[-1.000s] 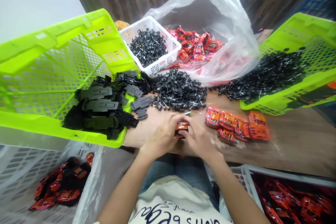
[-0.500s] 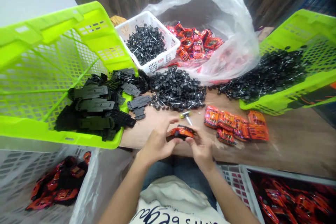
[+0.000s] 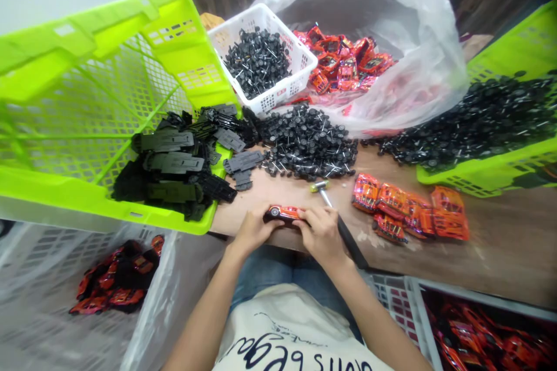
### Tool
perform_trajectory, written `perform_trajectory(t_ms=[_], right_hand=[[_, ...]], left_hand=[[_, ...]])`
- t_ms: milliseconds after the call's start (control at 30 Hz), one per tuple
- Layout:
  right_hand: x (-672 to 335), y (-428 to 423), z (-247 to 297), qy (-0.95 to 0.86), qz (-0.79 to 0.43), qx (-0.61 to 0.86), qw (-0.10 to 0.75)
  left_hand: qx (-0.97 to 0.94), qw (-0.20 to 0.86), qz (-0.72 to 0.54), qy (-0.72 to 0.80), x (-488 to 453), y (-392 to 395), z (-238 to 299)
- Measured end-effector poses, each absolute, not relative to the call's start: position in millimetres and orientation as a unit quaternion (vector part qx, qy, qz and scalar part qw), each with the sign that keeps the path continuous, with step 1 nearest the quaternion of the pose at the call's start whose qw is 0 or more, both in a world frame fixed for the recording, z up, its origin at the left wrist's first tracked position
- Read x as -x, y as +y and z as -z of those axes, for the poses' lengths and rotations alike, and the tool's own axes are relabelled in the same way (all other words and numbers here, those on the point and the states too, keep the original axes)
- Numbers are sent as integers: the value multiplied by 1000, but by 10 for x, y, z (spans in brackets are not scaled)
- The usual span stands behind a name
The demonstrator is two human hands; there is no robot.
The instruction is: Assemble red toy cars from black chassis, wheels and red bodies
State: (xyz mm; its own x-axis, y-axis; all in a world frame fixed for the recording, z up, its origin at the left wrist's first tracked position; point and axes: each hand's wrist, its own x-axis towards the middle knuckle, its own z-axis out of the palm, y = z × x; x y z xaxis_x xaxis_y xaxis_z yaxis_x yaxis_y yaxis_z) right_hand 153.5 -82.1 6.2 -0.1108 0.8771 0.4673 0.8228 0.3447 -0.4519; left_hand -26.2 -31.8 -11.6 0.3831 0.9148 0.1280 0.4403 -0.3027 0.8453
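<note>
Both hands grip one small red toy car (image 3: 282, 212) at the near edge of the wooden table (image 3: 491, 249). My left hand (image 3: 252, 228) closes on its left end, my right hand (image 3: 321, 233) on its right end. A small hammer (image 3: 337, 217) with a yellow-green head lies just right of my right hand. A pile of black wheel-and-axle sets (image 3: 307, 142) lies beyond the car, and black chassis plates (image 3: 183, 168) spill from the tipped green crate (image 3: 87, 98) to the left. Several red car bodies (image 3: 409, 208) lie to the right.
A white basket (image 3: 300, 58) of wheels and a clear plastic bag (image 3: 391, 23) of red bodies stand at the back. Another green crate (image 3: 491, 174) with wheels is at the right. White bins below hold red cars: one at the left (image 3: 117, 278), one at the right (image 3: 487, 336).
The hands turned the car over from underside-up to roof-up and lowered it to the table's near edge. The camera view shifted, so everything sits further right.
</note>
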Motion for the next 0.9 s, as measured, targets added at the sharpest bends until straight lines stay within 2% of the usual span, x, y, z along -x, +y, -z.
perform_trajectory(t_ms=[167,300,567,767,900], right_hand=[[-1454,-867,-90,-715,-33,598,362],[-1405,-952,-199,-714,-37,607,348],[-1513,-947,-45,-663,-121,519,526],[-1621,-1128,-108,-667,-107,548,493],[-1648,-1161,-243,-644,-57,540,539]], left_hand=[[-695,412,-352,473,274,-337,140],[-729,402,-375,409,229,-420,-63],[-726,370,-434,384,41,-521,-109],[-796,285,-452,285,-130,-511,-176],[-815,282,-441,249,-311,-520,-236]])
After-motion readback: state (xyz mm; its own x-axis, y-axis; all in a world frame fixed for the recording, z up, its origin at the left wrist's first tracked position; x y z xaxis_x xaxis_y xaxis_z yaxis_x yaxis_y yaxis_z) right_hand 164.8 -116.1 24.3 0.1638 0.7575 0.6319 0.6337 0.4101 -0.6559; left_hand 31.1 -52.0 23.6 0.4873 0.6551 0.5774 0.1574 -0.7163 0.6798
